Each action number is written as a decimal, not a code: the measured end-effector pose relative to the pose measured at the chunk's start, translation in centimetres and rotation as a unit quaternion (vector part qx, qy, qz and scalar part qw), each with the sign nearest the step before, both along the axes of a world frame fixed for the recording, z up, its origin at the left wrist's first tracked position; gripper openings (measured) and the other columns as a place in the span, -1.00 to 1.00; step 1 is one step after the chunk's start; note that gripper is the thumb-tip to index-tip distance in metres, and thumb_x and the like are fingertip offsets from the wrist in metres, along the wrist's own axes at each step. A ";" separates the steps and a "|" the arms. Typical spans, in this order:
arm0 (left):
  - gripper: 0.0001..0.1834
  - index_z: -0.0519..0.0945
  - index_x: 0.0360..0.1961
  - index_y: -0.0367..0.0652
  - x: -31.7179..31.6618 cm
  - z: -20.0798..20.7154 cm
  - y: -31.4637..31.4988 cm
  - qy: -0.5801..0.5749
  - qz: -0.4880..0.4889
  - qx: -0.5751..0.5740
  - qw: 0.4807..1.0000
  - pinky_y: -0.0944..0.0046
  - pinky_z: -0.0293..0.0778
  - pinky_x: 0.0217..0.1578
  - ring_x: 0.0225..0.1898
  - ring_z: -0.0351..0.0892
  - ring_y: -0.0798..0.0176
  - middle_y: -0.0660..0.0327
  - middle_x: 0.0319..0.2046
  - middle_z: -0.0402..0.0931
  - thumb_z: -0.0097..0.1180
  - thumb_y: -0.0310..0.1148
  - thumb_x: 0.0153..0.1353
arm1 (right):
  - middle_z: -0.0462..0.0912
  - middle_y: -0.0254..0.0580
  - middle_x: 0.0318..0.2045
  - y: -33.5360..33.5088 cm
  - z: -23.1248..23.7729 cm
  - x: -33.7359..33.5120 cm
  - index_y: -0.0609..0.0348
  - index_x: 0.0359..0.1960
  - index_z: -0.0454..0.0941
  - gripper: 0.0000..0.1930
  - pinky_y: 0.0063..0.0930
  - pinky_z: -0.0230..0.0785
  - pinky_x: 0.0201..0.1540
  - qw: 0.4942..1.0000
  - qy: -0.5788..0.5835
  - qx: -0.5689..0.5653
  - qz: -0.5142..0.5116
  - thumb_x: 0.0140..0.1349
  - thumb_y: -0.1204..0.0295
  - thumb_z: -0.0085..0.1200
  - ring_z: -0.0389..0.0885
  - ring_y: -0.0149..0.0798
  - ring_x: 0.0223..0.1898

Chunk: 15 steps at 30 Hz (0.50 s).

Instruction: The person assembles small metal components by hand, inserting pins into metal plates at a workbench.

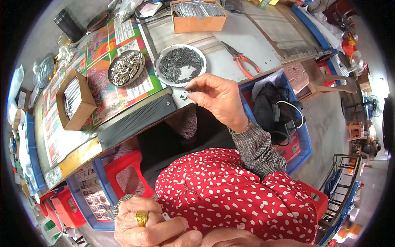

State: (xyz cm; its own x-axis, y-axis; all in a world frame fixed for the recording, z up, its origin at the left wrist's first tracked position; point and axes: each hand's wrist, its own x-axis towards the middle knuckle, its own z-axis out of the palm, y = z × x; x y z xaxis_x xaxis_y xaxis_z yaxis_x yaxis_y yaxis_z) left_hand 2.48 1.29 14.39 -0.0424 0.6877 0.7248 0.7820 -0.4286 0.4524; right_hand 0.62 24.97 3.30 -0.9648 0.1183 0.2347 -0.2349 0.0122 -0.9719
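My right hand (222, 101) is over the table's front edge, thumb and forefinger closed in a pinch. A tiny dark bit shows at its fingertips, too small to name. Just below them, several small dark bits (184, 97) lie on the table. Beside it stands a white round dish (159, 75) of thin dark metal pins (181, 61). Low in the view, close to my body, my left hand (148, 224) is curled shut, with a gold ring on one finger. A small pale tip pokes out between its fingers; what it belongs to is hidden.
Left of the dish are a dark round dish of short silvery metal pieces (126, 68) and a cardboard box (78, 117) of thin strips. Red-handled pliers (242, 61) lie to the right. Behind stands another cardboard box (199, 24). A blue crate (302, 154) flanks my right arm.
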 end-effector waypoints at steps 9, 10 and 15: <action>-0.70 0.57 -0.28 -0.33 -0.1 0.9 -0.4 -0.002 0.001 -0.048 0.999 0.34 0.29 -0.67 -0.71 0.35 0.34 0.04 -0.45 0.49 0.26 -0.45 -0.10 | 0.55 -0.40 -0.39 -0.2 0.1 0.1 0.31 -0.28 0.56 -0.86 -0.72 0.38 -0.30 1.000 -0.009 -0.026 0.009 0.11 0.61 0.12 0.48 -0.60 -0.35; -0.70 0.57 -0.28 -0.33 -0.3 1.0 -0.3 0.011 -0.016 -0.059 0.998 0.34 0.29 -0.67 -0.71 0.36 0.34 0.03 -0.45 0.50 0.26 -0.45 -0.09 | 0.56 -0.40 -0.39 -0.2 0.2 0.1 0.31 -0.28 0.56 -0.87 -0.72 0.38 -0.30 1.000 -0.004 -0.027 0.010 0.11 0.61 0.12 0.47 -0.60 -0.35; -0.70 0.56 -0.30 -0.36 1.2 -0.6 -0.6 -0.026 0.045 0.004 0.999 0.34 0.30 -0.66 -0.67 0.41 0.31 0.01 -0.44 0.49 0.26 -0.45 -0.09 | 0.56 -0.39 -0.39 0.0 0.2 0.2 0.31 -0.28 0.55 -0.87 -0.72 0.38 -0.29 0.999 -0.018 -0.032 0.015 0.11 0.60 0.13 0.47 -0.61 -0.35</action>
